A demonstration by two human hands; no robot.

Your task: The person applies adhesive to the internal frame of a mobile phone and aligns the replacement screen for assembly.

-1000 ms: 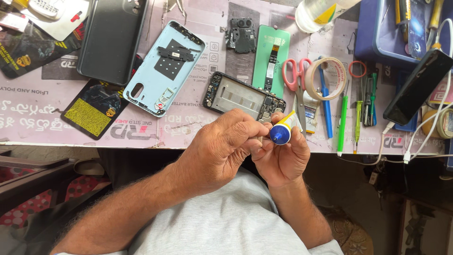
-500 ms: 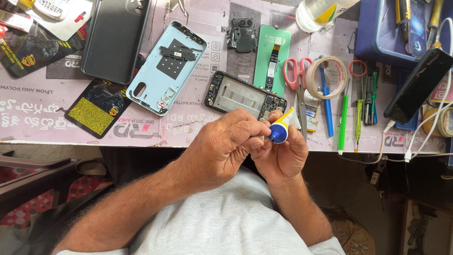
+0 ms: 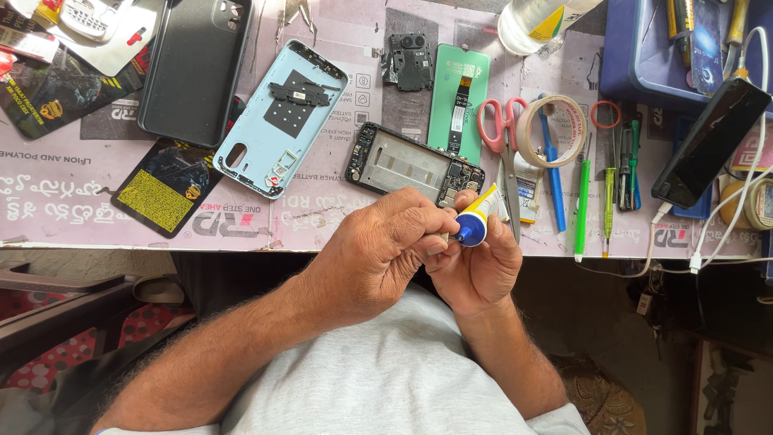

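Observation:
My right hand (image 3: 485, 272) grips a small yellow-and-white glue tube (image 3: 481, 211) with a blue cap end (image 3: 467, 232), held just in front of the table edge. My left hand (image 3: 377, 251) reaches over from the left, and its fingertips pinch at the blue cap. Both hands touch each other around the tube. Just behind them on the mat lies an opened dark phone frame (image 3: 403, 165).
On the pink mat (image 3: 322, 209) lie a light-blue back cover (image 3: 282, 117), a black phone case (image 3: 193, 68), a green display part (image 3: 457, 101), red scissors (image 3: 499, 137), a tape roll (image 3: 551, 129), green screwdrivers (image 3: 581, 201) and a cabled black phone (image 3: 708, 141). A blue tray (image 3: 636, 48) stands at the back right.
Both hands stay together on the tube at the table edge. My left fingers have shifted slightly on the blue cap.

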